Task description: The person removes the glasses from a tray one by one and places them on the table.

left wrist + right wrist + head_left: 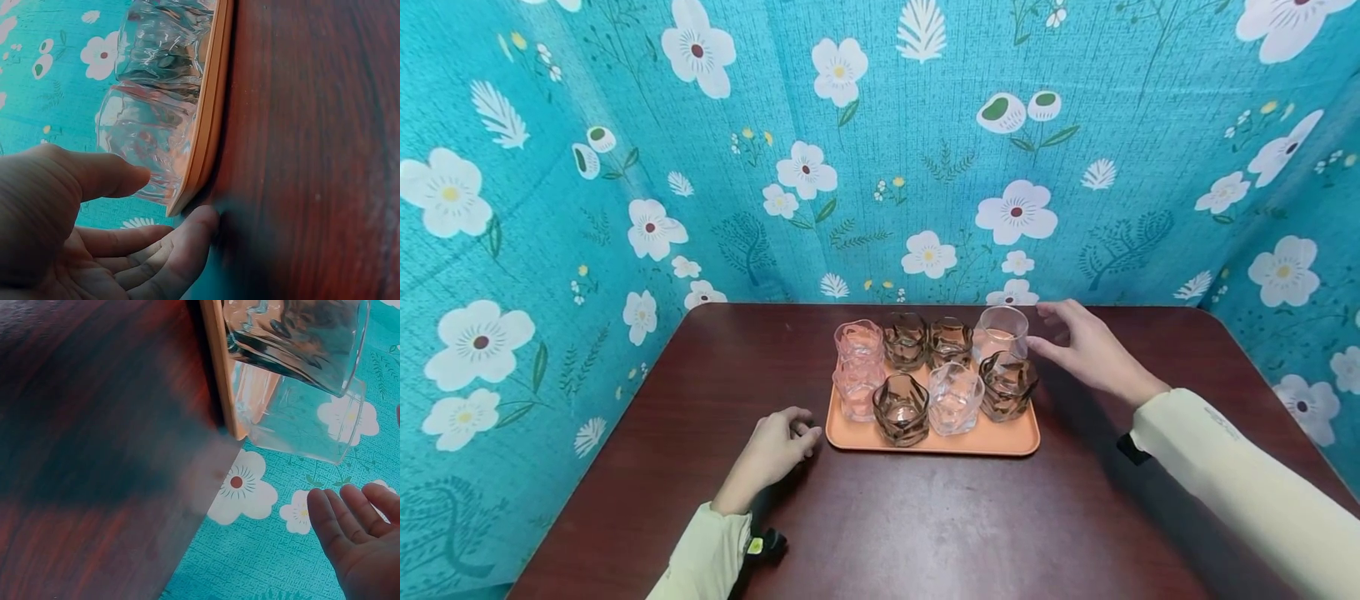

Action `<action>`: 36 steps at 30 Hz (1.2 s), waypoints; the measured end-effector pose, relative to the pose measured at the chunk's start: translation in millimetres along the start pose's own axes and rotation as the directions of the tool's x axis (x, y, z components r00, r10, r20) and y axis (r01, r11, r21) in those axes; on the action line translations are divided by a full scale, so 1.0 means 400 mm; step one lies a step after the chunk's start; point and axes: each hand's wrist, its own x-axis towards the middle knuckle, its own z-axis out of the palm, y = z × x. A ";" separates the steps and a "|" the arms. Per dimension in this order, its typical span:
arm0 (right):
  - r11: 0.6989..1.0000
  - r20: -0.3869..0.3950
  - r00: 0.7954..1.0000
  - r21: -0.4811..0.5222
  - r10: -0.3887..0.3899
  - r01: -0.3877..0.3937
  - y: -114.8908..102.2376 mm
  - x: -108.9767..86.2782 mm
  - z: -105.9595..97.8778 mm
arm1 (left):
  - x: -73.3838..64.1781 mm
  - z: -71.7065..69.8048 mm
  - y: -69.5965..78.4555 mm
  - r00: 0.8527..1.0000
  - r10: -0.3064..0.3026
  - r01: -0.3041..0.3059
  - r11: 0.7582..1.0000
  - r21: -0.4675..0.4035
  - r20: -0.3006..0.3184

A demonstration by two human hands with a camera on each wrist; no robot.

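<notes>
An orange tray (932, 451) carries several drinking glasses. My right hand (1090, 348) is at the tray's back right corner, thumb and fingers spread apart beside a smooth clear glass (1002, 321); nothing is in its grasp. In front of that glass stands a wavy brown glass (1009, 390). On the left side of the tray are two pink-tinted glasses (859, 385), one behind the other. Just left of the tray, my left hand (775, 450) lies low over the table with loosely bent fingers, holding nothing; its fingertips (203, 219) are near the tray corner.
Two brown glasses (906, 342) stand in the back row. Another brown glass (901, 412) and a wavy clear glass (955, 400) fill the front middle. The dark wooden table (925, 525) ends at a blue flowered cloth (880, 167) behind it.
</notes>
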 end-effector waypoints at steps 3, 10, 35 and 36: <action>1.000 0.018 1.000 0.011 0.008 -0.008 -0.005 0.011 0.003 | 0.001 0.002 0.004 1.000 0.014 -0.014 1.000 -0.027 0.000; 1.000 0.092 0.996 0.009 0.008 -0.009 -0.007 0.034 0.016 | 0.008 0.008 0.008 1.000 0.021 -0.020 0.999 -0.024 0.014; 0.998 0.159 0.987 -0.066 0.012 -0.002 -0.018 0.077 0.035 | 0.026 0.026 0.009 0.995 0.103 -0.103 0.988 0.115 0.005; 0.998 0.160 0.987 -0.069 0.015 -0.004 -0.017 0.077 0.036 | 0.026 0.026 0.009 0.995 0.100 -0.100 0.988 0.114 0.005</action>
